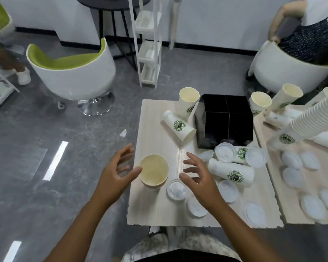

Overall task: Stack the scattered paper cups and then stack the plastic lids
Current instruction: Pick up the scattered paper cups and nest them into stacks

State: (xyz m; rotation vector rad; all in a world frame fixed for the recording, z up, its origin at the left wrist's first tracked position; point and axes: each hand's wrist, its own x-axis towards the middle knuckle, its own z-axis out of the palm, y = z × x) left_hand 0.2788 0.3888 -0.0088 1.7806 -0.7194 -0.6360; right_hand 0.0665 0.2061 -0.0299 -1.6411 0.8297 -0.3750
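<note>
At table's 7 o'clock corner, upright paper cup (154, 170) sits between my left hand (117, 175) and right hand (199, 176); both spread, gripping nothing.

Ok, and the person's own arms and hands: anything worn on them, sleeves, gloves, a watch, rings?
Nothing worn that shows. Both forearms are bare all the way to the bottom edge of the picture, no sleeve in view. The left hand and right hand have no gloves, and no watch, band or ring is visible on wrists or fingers.

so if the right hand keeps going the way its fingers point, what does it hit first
Probably the upright paper cup: the right hand is open, fingers aimed up-left beside its rim. Depth is unclear; it could pass just behind.
</note>
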